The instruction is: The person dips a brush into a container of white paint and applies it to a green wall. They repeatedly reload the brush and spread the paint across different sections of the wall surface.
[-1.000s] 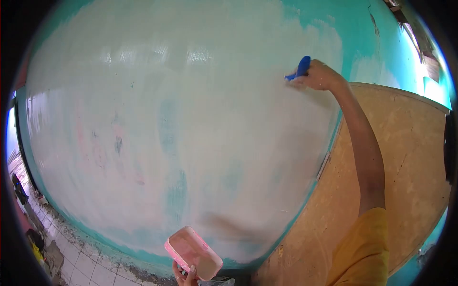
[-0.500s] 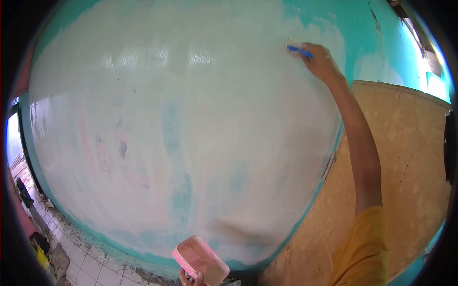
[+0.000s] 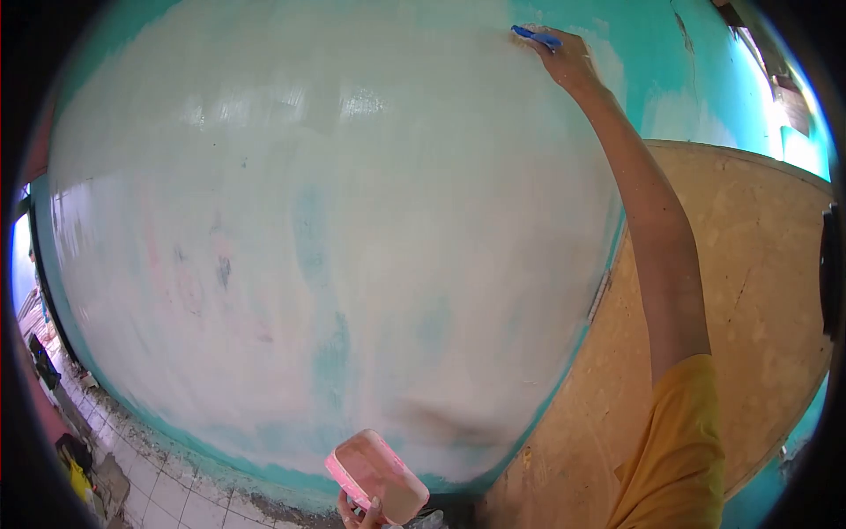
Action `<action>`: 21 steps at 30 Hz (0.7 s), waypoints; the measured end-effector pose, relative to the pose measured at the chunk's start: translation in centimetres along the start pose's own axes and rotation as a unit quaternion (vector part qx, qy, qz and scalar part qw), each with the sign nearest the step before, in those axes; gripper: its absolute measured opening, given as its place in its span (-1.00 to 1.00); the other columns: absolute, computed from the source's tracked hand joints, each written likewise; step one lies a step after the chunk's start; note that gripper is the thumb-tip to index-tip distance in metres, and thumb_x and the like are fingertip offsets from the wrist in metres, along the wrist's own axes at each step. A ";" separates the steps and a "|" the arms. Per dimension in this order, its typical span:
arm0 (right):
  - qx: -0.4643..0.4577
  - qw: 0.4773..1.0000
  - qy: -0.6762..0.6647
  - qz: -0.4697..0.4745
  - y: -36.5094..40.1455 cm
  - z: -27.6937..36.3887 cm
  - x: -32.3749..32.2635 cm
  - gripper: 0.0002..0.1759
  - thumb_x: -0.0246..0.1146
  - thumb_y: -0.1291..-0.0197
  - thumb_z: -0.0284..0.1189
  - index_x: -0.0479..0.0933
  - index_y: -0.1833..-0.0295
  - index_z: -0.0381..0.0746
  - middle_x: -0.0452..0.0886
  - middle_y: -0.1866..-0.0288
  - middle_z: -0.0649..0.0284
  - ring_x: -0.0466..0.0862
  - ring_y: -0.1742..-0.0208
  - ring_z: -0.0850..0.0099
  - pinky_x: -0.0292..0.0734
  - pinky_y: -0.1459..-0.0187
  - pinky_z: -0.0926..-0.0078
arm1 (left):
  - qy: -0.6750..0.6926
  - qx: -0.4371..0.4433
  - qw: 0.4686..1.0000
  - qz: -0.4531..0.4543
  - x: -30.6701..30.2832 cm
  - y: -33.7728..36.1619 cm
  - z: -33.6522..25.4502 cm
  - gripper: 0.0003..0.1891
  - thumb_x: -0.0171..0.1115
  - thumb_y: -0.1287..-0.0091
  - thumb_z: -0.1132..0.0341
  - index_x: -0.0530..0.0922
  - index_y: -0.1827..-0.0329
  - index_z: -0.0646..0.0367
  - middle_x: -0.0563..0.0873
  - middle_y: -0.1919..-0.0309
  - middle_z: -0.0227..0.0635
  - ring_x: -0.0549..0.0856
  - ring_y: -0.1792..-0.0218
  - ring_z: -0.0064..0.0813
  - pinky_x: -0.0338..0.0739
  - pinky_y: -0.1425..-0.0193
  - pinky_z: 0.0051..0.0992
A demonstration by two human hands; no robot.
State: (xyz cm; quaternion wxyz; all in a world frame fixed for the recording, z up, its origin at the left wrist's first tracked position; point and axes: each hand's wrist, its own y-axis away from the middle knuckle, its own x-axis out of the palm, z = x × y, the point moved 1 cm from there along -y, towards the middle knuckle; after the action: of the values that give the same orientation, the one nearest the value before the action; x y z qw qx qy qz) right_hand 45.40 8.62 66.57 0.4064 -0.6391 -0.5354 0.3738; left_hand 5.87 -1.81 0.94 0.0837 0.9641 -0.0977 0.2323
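High at the upper right, my right hand grips a blue-handled paintbrush, its bristles partly hidden near the wall surface. The wall is coated mostly whitish, with teal showing through in patches and along its edges. At the bottom centre, my left hand is closed around a pink rectangular tub and holds it tilted. Pale paint coats the inside of the tub.
A tan board stands to the right of the wall. White floor tiles run along the wall's base at lower left. A dark bundle with a yellow item lies at the far left.
My right hand has moved up and slightly left with the paintbrush, closer to the teal upper edge. The tub in my left hand has shifted slightly up and right in view.
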 end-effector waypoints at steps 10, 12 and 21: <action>0.066 0.931 0.048 0.355 9.1 8.8 -2.9 -0.59 0.28 -0.28 -0.09 0.67 0.03 -0.22 0.66 0.04 0.02 0.63 -0.05 0.06 0.53 -0.16 0.20 | 0.046 0.004 0.997 -0.057 -1.8 1.4 -0.5 -0.12 0.35 -0.35 0.21 -0.03 -0.60 0.14 0.40 -0.32 -0.03 0.52 -0.20 -0.19 0.51 -0.10 -0.27; 0.014 0.935 -0.006 0.354 7.7 7.8 -2.8 -0.58 0.28 -0.28 -0.07 0.68 0.00 -0.19 0.64 -0.07 0.06 0.62 -0.11 0.11 0.51 -0.17 0.21 | 0.025 0.002 0.998 -0.054 -1.6 1.9 -1.5 -0.13 0.35 -0.36 0.23 -0.02 -0.60 0.13 0.40 -0.32 -0.03 0.53 -0.20 -0.21 0.51 -0.09 -0.27; 0.064 0.998 -0.011 -0.006 3.2 4.1 0.1 -0.67 0.22 -0.33 -0.25 0.64 -0.08 -0.18 0.69 0.01 0.03 0.66 -0.02 0.03 0.57 -0.08 0.19 | 0.047 0.014 0.998 -0.045 -1.3 3.1 -2.6 -0.21 0.30 -0.38 0.27 0.05 -0.58 0.08 0.44 -0.27 -0.11 0.56 -0.12 -0.30 0.54 0.02 -0.39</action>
State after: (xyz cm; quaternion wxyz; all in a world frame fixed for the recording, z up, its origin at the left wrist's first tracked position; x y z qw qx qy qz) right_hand 42.88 8.87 61.99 0.4428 -0.6041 -0.5187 0.4122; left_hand 2.92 -4.04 2.99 0.0846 0.9567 -0.0470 0.2745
